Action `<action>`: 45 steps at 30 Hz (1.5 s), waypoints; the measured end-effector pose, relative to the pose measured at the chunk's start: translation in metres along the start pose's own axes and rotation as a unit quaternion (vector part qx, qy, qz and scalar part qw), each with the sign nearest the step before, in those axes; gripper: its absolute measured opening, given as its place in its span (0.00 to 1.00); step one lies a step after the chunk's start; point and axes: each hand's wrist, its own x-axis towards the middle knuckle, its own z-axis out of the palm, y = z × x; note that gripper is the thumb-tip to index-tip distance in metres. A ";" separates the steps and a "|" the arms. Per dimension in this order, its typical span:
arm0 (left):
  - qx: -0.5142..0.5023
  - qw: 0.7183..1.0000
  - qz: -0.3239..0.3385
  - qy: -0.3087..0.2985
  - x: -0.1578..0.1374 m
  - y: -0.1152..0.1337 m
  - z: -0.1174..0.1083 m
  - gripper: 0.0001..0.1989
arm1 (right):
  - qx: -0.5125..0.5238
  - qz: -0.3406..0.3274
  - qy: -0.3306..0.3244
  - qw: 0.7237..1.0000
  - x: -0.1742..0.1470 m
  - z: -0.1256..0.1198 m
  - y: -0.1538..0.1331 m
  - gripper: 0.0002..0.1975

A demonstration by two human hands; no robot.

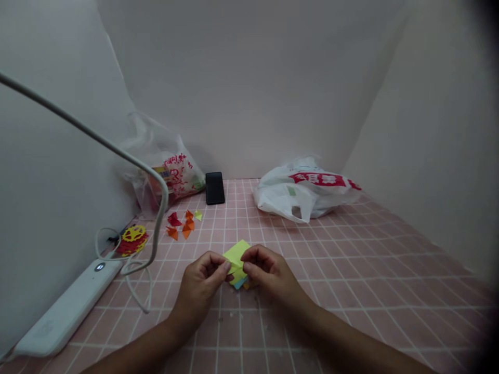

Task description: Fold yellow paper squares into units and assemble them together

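Between my two hands is a small piece of yellow paper (235,267), pinched at its left and right sides. My left hand (206,276) grips its left edge between thumb and fingers. On the other side, my right hand (268,270) pinches the right edge the same way. Beneath the held piece lie more coloured sheets: a yellow sheet (238,250) pokes out behind and a blue sheet (240,283) shows in front. My fingers partly cover the paper, so its exact folds are hard to make out.
Small folded papers in orange (187,226), red and yellow lie left of centre. Behind them are a black phone (215,188) and a clear plastic bag (183,174). A white bag (307,189) sits back right. Red and yellow cutouts (133,240), a white power strip (70,306) and a cable (97,137) are left.
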 end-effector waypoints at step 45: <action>-0.002 0.993 -0.024 -0.114 -0.007 -0.008 0.001 0.06 | -0.219 -0.065 -0.032 0.973 -0.005 -0.004 -0.006 0.09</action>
